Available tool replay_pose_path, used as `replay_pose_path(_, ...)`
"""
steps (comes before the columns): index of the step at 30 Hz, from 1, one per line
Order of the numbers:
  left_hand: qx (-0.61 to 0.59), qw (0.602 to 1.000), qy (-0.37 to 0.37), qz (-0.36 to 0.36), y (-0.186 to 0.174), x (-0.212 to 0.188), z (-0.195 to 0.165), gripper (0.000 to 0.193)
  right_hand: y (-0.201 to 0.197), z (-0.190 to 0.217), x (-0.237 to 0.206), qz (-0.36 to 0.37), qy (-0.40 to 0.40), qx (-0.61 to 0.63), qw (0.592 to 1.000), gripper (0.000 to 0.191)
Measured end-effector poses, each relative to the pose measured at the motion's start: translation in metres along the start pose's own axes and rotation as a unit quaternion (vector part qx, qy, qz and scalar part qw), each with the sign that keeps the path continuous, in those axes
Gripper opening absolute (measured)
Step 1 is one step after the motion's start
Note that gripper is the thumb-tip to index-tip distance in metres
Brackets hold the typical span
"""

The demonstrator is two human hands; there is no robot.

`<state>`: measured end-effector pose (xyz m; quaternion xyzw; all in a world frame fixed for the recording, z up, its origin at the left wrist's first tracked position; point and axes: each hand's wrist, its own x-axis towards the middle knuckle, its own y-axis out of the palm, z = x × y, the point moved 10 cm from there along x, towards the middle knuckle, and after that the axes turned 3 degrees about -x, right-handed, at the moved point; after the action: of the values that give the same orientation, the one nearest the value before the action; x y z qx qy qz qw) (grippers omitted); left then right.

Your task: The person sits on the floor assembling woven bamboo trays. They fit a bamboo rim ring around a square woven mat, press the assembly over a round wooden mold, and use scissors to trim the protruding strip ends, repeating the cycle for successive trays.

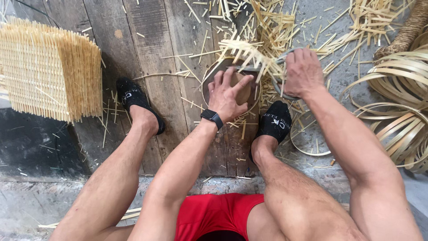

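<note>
My left hand [228, 91], with a black watch on the wrist, grips a small round basket piece [244, 91] with a brown base, pressed onto the wooden boards between my feet. Pale bamboo strip ends [247, 52] fan out from its top edge. My right hand [303, 71] is closed around the grey metal shears [277, 87], whose blades reach into those strip ends. The blades are mostly hidden by the strips.
A woven bamboo basket [49, 67] with bristling ends lies at the left. Coils of flat bamboo strip [397, 111] pile up at the right, with a thick rope [406, 29] above them. Cut offcuts [272, 18] litter the boards [147, 53]. My feet wear black socks [133, 98].
</note>
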<state>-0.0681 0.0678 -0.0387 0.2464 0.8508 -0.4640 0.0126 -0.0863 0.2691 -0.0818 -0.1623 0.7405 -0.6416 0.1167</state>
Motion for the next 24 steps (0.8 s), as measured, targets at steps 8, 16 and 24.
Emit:
replay_pose_path(8,-0.009,1.0,0.022,-0.003,-0.005,-0.001,-0.004,0.111,0.023,-0.023,-0.017,0.168,0.049,0.105,0.979,0.022)
replay_pose_path(16,0.049,0.994,0.06,0.077,0.009,-0.003,-0.006,0.096,0.004,0.007,0.007,0.084,0.019,0.039,0.996,0.037)
replay_pose_path(24,0.054,0.973,0.158,0.156,0.012,-0.002,-0.011,0.092,0.035,-0.044,-0.033,0.191,0.054,0.059,0.978,0.024)
